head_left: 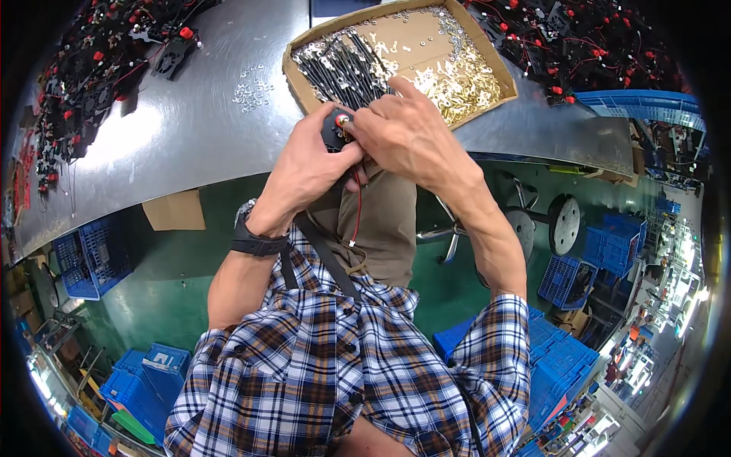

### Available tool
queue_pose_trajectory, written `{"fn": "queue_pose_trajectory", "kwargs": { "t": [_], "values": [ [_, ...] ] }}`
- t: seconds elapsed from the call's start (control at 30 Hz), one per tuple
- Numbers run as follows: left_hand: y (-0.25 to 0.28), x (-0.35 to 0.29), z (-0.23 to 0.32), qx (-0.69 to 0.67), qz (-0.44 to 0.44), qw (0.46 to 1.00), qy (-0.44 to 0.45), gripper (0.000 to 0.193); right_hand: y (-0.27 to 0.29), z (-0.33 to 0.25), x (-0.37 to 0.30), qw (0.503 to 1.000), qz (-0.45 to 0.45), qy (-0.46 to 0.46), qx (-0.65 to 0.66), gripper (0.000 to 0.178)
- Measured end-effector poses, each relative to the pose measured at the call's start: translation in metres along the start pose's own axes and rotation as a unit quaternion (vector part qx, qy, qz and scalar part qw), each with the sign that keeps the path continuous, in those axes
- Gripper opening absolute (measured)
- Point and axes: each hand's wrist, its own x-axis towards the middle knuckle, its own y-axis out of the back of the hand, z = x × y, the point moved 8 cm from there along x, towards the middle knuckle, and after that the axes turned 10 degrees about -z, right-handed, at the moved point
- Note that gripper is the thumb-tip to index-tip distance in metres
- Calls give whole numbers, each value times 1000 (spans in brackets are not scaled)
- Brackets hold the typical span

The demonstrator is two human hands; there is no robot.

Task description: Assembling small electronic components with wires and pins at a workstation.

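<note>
My left hand (304, 164) is closed around a black plastic part (330, 135) at the table's near edge. A red ring (342, 119) with a brass-coloured post at its centre sits on the part's face. Below it hangs a thin red-and-black wire (359, 209) ending in a small white connector (352, 244). My right hand (403, 137) comes in from the right, its fingertips pinched together against the post. Whatever small piece those fingers grip is hidden. Just beyond both hands lies a shallow cardboard tray (295, 82) with black cables (335, 68), brass-coloured terminals (464, 87) and silver-coloured hardware (454, 34).
Loose silver washers (253, 90) lie on the metal table (190, 145). Piles of black parts with red knobs (99, 57) fill the far left and far right (563, 46). Blue crates (91, 259) and a wheeled stool (521, 228) stand on the green floor.
</note>
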Motion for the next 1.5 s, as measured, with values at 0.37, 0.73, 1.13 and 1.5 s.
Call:
{"fn": "queue_pose_trajectory", "kwargs": {
  "t": [0.37,0.73,1.13,1.5],
  "values": [
    [0,-3,1,-20,-26,999,-17,30,-5,15,-3,996,39,-21,80,24],
    [0,-4,-2,-32,-20,999,1,32,-16,6,-19,987,-120,-42,99,44],
    [2,-4,9,59,27,998,-11,45,4,0,-15,975,-117,-107,154,47],
    [24,-26,21,-25,74,997,-29,34,45,100,-76,966,81,-235,74,30]
  ]
}}
